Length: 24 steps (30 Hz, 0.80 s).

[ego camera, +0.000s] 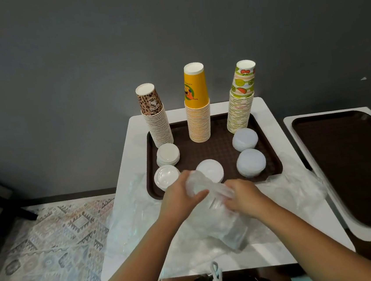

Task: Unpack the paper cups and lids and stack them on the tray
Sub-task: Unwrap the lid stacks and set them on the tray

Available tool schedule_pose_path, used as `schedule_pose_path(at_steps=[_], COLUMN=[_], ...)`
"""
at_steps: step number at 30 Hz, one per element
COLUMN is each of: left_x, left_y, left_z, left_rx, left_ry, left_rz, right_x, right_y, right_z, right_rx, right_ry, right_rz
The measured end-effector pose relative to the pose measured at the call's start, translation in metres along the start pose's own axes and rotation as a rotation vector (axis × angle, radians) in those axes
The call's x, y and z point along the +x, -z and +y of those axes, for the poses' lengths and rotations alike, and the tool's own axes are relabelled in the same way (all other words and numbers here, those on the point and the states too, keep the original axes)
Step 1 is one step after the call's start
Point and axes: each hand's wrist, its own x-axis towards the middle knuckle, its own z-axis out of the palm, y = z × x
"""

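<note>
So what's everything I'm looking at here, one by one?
Cup stacks: three, upside down at the tray's back; leopard-print left, yellow middle, fruit-print right.
Lid stacks: five, white, in front of the cups, e.g..
Tray: one, dark brown, on the white table.
Second tray: one, dark brown, on the next table, right.
Clear sleeve of lids: one, held over the table's front.
Loose plastic wrap: clear, spread on the table.
Patterned rug: floor, left.
Left hand, right hand: each has a grip on the sleeve.

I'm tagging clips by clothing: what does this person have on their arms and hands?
Nothing shows on them. The left hand and right hand are bare, without gloves, and no rings or watch can be seen. Both forearms are uncovered up to the picture's lower edge, so no sleeve is in view.
</note>
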Motion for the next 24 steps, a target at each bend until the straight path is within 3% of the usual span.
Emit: schedule_pose_path(at_steps=[6,8,10,13,17,19,22,24], left_x=[0.002,-0.001,-0.006,-0.013,-0.007,0.0,0.007,0.007], left_y=[0.017,0.018,0.014,0.009,0.007,0.005,0.002,0.001], left_z=[0.007,0.004,-0.002,-0.011,-0.011,-0.007,-0.008,-0.012], left_rx=[-0.127,-0.153,-0.16,0.037,0.153,0.125,-0.011,-0.029], left_ry=[0.174,0.18,0.145,-0.012,-0.1,-0.071,0.052,0.056], left_rz=[-0.06,-0.043,-0.011,0.025,-0.005,0.009,0.044,0.052], right_x=[-0.002,-0.003,-0.005,-0.006,-0.01,-0.009,-0.007,-0.004], right_y=[0.032,0.04,0.039,0.027,0.018,0.013,0.012,0.013], right_z=[-0.015,-0.022,-0.029,-0.033,-0.028,-0.02,-0.007,0.002], right_rx=[0.594,0.659,0.649,0.538,-0.116,-0.251,-0.229,0.002], right_ry=[-0.024,0.004,0.062,0.115,0.018,0.004,0.033,-0.003], right_rz=[0.124,0.155,0.216,0.236,0.082,0.031,0.033,0.042])
